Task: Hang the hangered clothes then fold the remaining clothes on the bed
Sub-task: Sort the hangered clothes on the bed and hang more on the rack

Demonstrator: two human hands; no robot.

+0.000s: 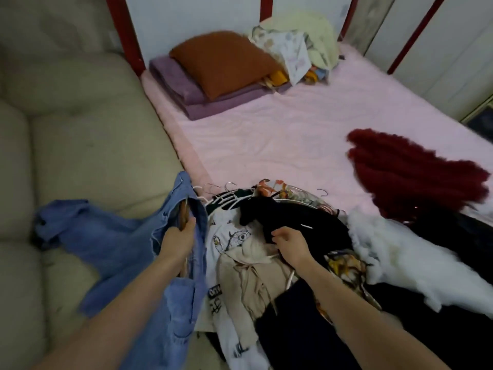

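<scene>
A pile of clothes on hangers lies at the near end of the pink bed point(280, 134). My left hand point(178, 236) grips a wooden hanger inside a blue denim garment point(117, 244), lifted off the pile toward the left. My right hand point(288, 243) pinches a black garment point(288, 214) on top of the pile. Under it lie a white printed shirt point(229, 236) and a beige hooded top point(250, 279). Several hanger hooks point(229, 186) stick out at the far edge of the pile.
A fluffy white garment point(416, 260) and a dark red fuzzy one point(416, 172) lie to the right. A rust pillow point(226, 60) on folded purple bedding and a heap of light cloth sit at the bed's far end. A beige sofa point(80, 124) stands on the left.
</scene>
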